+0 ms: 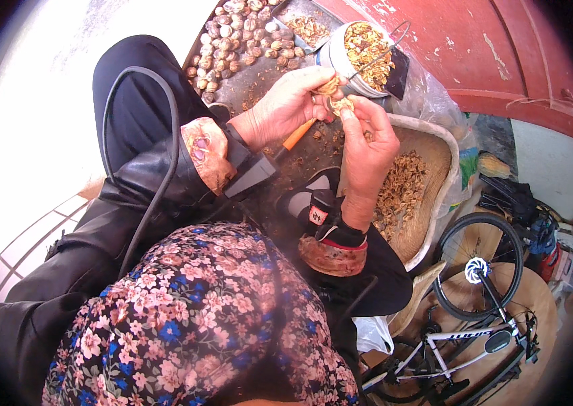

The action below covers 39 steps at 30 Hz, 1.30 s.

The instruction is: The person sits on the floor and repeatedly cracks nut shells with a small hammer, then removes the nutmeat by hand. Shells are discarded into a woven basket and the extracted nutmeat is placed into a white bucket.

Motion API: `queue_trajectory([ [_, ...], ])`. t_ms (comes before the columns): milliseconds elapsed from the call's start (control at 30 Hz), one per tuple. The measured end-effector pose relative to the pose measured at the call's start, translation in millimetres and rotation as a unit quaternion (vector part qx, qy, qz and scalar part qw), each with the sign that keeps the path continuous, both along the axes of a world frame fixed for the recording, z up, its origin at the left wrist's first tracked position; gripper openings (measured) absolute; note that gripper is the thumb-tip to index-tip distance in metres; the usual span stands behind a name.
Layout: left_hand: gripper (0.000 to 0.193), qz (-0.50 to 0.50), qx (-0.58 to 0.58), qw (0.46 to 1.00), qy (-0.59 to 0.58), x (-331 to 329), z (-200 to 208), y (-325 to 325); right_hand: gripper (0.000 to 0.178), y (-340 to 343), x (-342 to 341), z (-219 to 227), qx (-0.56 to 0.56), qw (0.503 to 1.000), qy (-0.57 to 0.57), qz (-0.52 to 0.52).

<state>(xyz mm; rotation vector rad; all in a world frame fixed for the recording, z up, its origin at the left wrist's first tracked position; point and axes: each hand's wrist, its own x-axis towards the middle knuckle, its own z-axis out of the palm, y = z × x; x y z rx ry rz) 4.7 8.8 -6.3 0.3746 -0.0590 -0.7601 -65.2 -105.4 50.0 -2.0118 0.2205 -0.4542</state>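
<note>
My left hand (288, 103) pinches a piece of walnut kernel (329, 86) between thumb and fingers. Right beside it, my right hand (369, 141) grips another walnut piece (342, 105), and the two hands nearly meet. Just beyond them stands a white bucket (335, 55) filled with walnut kernels (366, 49). Beneath my left wrist lies a tool with an orange handle (298, 134), its far end partly hidden by the hand. To the right of my right wrist, a pale-rimmed basin (450, 159) holds broken walnut shells (405, 183).
Many whole walnuts (235, 34) lie at the far left of a dark tray, next to a smaller tray of walnut bits (308, 28). A clear plastic bag (428, 98) sits behind the basin. A bicycle (449, 338) lies at the lower right, and a red panel (476, 47) borders the far side.
</note>
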Motion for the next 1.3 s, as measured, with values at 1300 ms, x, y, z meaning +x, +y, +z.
queue_trajectory([
  [1300, 0.044, -0.079, -0.204, 0.963, 0.158, 5.1, -7.8, -7.3, 0.021, -43.5, -11.1, 7.5, -0.076, 0.997, 0.018, 0.024],
])
